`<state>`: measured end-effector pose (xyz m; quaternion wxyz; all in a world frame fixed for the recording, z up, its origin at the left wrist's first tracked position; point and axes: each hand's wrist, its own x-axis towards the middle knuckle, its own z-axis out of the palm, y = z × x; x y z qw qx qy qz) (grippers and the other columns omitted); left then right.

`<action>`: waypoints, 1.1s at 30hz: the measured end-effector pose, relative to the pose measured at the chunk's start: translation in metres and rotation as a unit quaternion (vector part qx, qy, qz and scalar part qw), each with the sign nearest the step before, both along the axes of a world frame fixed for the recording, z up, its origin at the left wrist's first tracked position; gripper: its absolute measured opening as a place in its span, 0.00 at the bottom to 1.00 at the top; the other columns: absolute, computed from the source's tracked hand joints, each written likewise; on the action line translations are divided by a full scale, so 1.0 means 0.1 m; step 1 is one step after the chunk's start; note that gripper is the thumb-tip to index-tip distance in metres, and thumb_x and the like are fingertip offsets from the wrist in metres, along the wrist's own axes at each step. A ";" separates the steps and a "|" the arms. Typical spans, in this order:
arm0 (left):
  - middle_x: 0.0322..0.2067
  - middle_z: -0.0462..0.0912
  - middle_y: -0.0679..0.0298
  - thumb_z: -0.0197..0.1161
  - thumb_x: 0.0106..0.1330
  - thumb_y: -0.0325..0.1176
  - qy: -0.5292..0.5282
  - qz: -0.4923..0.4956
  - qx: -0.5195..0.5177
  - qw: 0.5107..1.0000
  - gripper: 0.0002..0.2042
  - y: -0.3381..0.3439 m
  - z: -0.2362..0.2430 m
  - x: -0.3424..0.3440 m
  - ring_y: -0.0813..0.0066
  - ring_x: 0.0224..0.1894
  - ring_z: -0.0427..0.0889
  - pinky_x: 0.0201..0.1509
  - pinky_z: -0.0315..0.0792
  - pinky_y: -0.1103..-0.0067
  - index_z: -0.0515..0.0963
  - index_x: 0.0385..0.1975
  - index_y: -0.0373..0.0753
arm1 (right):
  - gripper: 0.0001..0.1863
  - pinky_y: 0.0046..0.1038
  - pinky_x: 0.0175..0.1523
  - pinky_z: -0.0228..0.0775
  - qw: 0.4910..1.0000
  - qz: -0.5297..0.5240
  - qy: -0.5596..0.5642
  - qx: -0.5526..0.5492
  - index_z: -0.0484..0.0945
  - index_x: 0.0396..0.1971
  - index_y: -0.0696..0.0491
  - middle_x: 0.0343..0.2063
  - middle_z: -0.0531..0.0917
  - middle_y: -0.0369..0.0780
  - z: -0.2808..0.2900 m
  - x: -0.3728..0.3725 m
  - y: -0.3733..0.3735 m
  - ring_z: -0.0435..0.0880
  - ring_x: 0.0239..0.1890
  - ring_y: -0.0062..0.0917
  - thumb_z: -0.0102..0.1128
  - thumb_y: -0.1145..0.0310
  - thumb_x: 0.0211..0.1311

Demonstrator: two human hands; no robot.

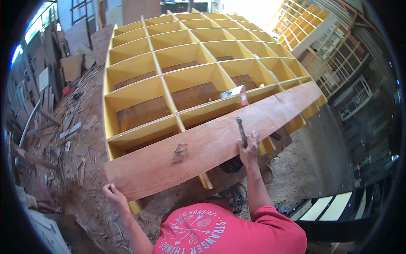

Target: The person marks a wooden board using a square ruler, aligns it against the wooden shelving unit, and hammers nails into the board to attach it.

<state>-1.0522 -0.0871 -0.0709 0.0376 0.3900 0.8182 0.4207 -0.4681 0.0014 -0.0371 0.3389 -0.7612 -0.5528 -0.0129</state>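
Note:
A long reddish-brown plywood board (211, 139) lies slanted across the near edge of a large yellow grid shelf frame (186, 63) that lies flat. My left hand (112, 192) grips the board's near left corner. My right hand (249, 148) rests on the board's near edge and holds a dark hammer (241, 131) whose head lies on the board. A small dark mark or object (179, 153) sits on the board between my hands. A handsaw with an orange handle (237, 93) lies on the frame just beyond the board.
Wood offcuts and debris (67, 127) litter the dirt floor at left. Yellow window frames (321, 46) lean at the right. A dark cable coil (232, 197) lies under the board near my body. White slats (325, 207) sit at lower right.

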 end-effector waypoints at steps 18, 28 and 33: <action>0.34 0.86 0.49 0.65 0.79 0.33 -0.115 -0.059 0.063 0.990 0.08 0.00 0.12 0.05 0.50 0.36 0.86 0.42 0.78 0.60 0.78 0.42 0.33 | 0.20 0.55 0.82 0.52 0.996 0.025 -0.061 -0.064 0.79 0.48 0.64 0.76 0.67 0.62 -0.13 0.05 -0.08 0.59 0.80 0.62 0.66 0.59 0.78; 0.33 0.88 0.49 0.67 0.77 0.34 -0.151 -0.130 0.083 0.977 0.08 -0.03 0.24 -0.02 0.44 0.38 0.89 0.40 0.79 0.59 0.79 0.42 0.36 | 0.16 0.50 0.72 0.66 0.991 0.124 -0.051 0.007 0.81 0.47 0.63 0.67 0.78 0.57 0.10 -1.08 -0.12 0.74 0.68 0.55 0.70 0.64 0.73; 0.38 0.85 0.48 0.63 0.79 0.33 -0.138 -0.139 0.037 0.980 0.07 0.07 0.18 -0.11 0.46 0.42 0.86 0.47 0.78 0.59 0.78 0.43 0.35 | 0.18 0.51 0.52 0.73 0.996 -0.009 -0.014 -0.083 0.79 0.39 0.60 0.45 0.84 0.54 0.24 -1.34 -0.17 0.82 0.52 0.53 0.67 0.57 0.76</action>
